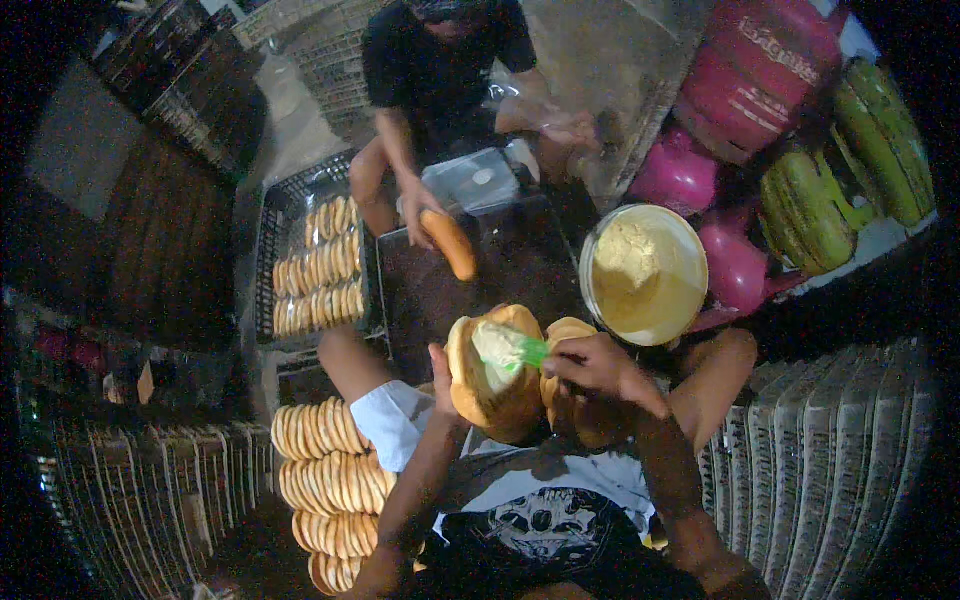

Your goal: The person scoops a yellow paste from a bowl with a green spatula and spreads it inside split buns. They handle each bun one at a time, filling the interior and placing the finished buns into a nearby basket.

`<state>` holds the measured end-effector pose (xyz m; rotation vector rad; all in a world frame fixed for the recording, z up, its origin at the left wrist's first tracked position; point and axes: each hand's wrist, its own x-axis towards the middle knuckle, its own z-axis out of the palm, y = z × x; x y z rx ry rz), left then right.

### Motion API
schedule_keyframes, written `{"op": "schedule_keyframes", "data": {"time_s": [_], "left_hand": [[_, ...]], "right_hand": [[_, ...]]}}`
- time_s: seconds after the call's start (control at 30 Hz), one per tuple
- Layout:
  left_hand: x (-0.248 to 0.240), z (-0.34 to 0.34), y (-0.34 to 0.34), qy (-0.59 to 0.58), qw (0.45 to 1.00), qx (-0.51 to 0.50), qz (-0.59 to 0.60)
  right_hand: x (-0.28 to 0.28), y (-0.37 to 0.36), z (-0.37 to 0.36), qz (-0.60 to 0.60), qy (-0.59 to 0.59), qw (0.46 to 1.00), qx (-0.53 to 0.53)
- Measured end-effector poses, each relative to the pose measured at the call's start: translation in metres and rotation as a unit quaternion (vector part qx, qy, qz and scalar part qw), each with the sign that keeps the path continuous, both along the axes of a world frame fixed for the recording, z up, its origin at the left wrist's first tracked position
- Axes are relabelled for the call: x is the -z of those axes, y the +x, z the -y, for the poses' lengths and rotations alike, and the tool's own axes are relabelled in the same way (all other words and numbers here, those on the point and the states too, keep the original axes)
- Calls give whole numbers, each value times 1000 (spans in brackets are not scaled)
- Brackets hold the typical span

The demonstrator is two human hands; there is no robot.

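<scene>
My left hand (441, 383) grips a split golden bun (507, 404) from its left side, its cut face turned up. Pale cream (493, 345) lies on that face. In my right hand (612, 375) is a green spatula (530, 350), its cream-coated end against the bun's inside. A second piece of bread (566, 330) shows partly beneath my right hand; whether it joins the first is hidden. Just beyond my right hand stands a round tub (695, 312) with yellowish cream (630, 262) in it.
Across from me a seated person's hand (415, 205) holds a long orange-brown bread roll (449, 245) over a dark surface (520, 245). A black crate (268, 225) holds bagged buns. Rows of buns (335, 485) sit at my left. Pink cylinder (765, 70) and green objects (810, 210) stand right.
</scene>
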<state>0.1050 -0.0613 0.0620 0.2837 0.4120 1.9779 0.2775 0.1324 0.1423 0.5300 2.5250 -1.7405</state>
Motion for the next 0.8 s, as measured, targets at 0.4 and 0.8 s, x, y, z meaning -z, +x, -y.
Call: {"op": "schedule_keyframes", "data": {"time_s": [0.4,0.8], "left_hand": [[-45,-10,-16,-241,965,-13,99],[-20,-19,-28,-348,933,5,93]], "right_hand": [[-9,3,7,-164,237,950,119],[3,-1,22,-129,532,835,-53]]}}
